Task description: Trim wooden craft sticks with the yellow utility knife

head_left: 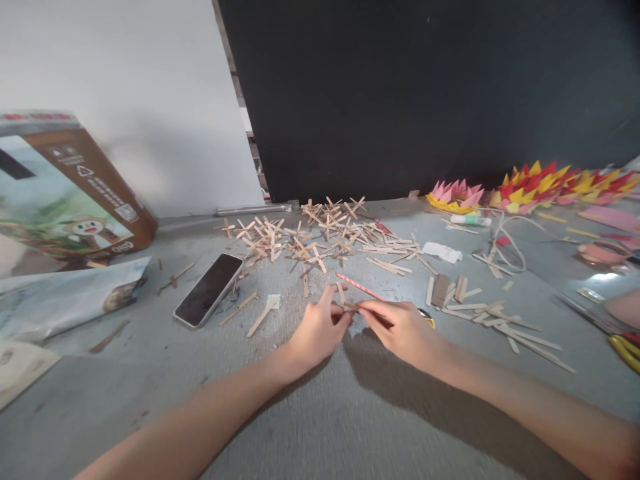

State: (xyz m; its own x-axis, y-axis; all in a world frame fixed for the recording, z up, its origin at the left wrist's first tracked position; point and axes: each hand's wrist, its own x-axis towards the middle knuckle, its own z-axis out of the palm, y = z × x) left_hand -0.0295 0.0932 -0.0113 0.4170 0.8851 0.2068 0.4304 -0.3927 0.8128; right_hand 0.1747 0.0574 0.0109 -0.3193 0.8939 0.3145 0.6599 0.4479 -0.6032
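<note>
Close together at the middle of the grey table, my two hands work on small wooden craft sticks [341, 292]. My left hand [321, 325] is closed, thumb and fingers pinching the pale upright stick. Fingertips of my right hand [403, 331] pinch a stick lying crosswise to it; whether the two are joined I cannot tell. A red patterned pencil [359, 287] lies just beyond my right fingers. Behind the hands spreads a pile of crossed craft sticks [273, 239]. Loose craft sticks [493, 313] lie to the right of my right hand.
At left are a phone [209, 291], a printed carton [75, 187] and a plastic packet [75, 297]. Pointed paper decorations [535, 183], a glue stick [470, 220] and a white cord [515, 250] lie back right. Yellow-handled scissors [625, 352] rest beside another person's hand [625, 310].
</note>
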